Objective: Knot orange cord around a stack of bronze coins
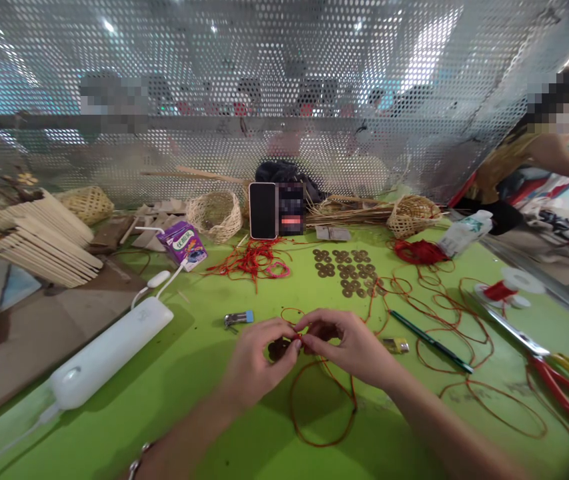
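Note:
My left hand (263, 357) and my right hand (341, 343) meet over the middle of the green table, thumbs and forefingers pinched on a red cord (349, 379). The cord loops down onto the table below my hands and trails off to the right. Dark round coins (278, 349) show partly under the fingers of my left hand; how they join the cord is hidden. Beyond my right hand, several coins (357, 270) lie in small groups. A lighter with a blue end (239, 318) lies left of my hands, and a yellow lighter (395, 345) beside my right wrist.
A green pen (431, 341), scissors (514, 327) and a spool of red thread (501, 288) lie at right. At left are a white power strip (114, 353) and purple drink carton (183, 245). A phone (263, 210) stands at the back, near tangled red cord (251, 259). A person sits far right.

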`<state>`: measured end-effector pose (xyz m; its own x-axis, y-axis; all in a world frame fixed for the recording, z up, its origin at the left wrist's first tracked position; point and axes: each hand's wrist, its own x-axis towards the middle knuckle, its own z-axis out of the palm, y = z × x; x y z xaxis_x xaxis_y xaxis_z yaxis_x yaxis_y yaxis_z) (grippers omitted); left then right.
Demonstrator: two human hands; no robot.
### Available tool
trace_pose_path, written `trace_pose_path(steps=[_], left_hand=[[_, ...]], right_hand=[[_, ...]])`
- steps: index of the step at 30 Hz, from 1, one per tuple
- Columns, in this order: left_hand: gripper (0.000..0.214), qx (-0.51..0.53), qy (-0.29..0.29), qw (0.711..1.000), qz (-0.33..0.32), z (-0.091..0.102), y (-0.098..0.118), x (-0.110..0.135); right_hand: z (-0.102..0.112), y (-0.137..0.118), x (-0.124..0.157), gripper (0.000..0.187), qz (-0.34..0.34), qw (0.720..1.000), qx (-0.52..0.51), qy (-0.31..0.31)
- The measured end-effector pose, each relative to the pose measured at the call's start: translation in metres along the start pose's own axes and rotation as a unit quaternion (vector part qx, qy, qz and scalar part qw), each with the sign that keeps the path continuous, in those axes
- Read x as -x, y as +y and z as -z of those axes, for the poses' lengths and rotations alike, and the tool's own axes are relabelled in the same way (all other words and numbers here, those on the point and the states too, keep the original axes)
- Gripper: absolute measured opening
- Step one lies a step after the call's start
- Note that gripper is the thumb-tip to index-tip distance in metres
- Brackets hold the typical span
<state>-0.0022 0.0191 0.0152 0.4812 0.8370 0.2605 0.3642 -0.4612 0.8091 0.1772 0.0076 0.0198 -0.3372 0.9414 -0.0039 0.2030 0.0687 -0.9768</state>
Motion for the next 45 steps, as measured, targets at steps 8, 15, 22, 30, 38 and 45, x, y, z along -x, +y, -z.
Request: trace_pose_path(steps=[8,15,22,30,38,45], left_hand=[[0.013,0.026,-0.004,1.0,0.005,-0.001,0.0,-0.001],[0.009,0.028,0.018,0.999,0.014,-0.001,-0.001,0.001],[0.015,0.057,-0.04,0.997,-0.011,0.002,0.002,-0.001],[0.015,0.08,-0.074,0.994,-0.011,0.003,0.005,0.001],[0.015,0.106,-0.089,0.99,0.008,0.002,0.007,0.001],[0.011,0.014,-0.022,0.995,-0.098,0.002,0.004,0.004]], right_hand=[[0.009,0.001,0.0,0.006,0.103,0.991,0.082,0.018],[0.01,-0.004,0.0,0.008,0.136,0.987,0.089,-0.004],[0.01,-0.005,0.002,0.01,0.133,0.987,0.086,-0.021],[0.017,-0.004,0.001,0.008,0.118,0.988,0.082,-0.059],[0.02,-0.007,0.003,0.006,0.14,0.98,0.114,-0.083],[0.003,-0.006,0.005,0.013,0.118,0.989,0.081,-0.035]])
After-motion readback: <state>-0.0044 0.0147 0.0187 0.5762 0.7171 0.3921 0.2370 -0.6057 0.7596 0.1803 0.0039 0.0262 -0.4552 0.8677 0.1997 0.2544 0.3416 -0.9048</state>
